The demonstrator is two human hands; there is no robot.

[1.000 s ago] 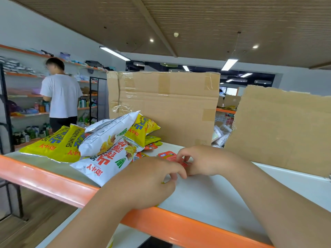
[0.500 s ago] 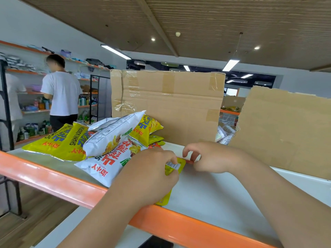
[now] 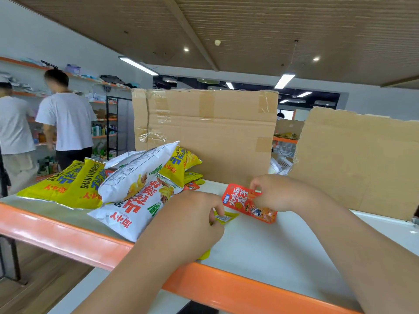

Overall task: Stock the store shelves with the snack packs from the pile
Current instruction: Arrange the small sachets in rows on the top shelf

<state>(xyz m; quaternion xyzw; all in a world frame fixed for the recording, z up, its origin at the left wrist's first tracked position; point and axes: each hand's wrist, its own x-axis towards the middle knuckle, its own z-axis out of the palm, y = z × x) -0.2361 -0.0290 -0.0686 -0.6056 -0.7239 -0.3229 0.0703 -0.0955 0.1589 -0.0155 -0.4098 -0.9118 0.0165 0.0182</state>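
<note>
The right hand pinches the red pack by its top edge, its lower end on the shelf; the left hand curls round a yellow pack just beside it, mostly hidden under the fingers. To do this well, I judge each small pack should go down flat, face up and squared, on the bare stretch right of the pile, without overlapping. The pile leans close on the left and could slide in. Cardboard stands behind, limiting depth. Two people work at far shelves, well apart
</note>
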